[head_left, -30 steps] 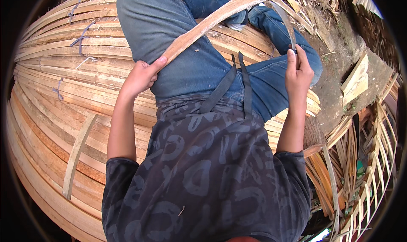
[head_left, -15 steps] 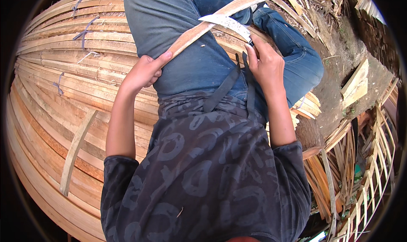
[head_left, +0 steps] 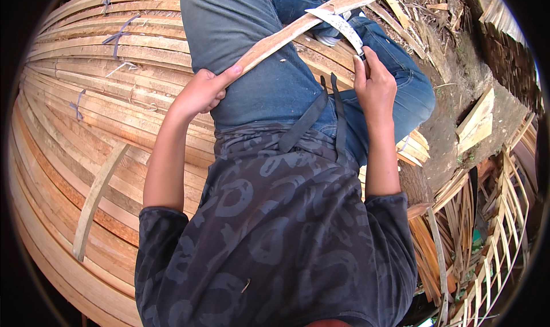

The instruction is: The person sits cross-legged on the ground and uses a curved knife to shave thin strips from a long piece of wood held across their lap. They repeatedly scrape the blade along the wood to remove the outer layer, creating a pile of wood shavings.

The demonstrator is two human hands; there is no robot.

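Observation:
My left hand [head_left: 201, 92] is closed round the near end of a long wooden slat [head_left: 275, 42], thumb lying along its top. The slat slants up to the right across my thigh and widens toward its far end. In my right hand [head_left: 375, 83] is the dark handle of a curved knife [head_left: 342, 28]. Its pale, speckled blade crosses the slat beyond the middle, the tip pointing to the left. Whether the edge bites into the wood I cannot tell.
Bundles of sawn wooden strips [head_left: 109, 55], some tied with purple cord [head_left: 118, 38], spread on the left. A short curved strip [head_left: 100, 198] lies across them. On the right are a split wood piece [head_left: 475, 123], thin offcuts [head_left: 452, 229] and a slatted lattice [head_left: 498, 244].
The knife and my right hand have moved right and slightly down, the blade shifting farther along the slat. The slat and my left hand have shifted slightly to the right.

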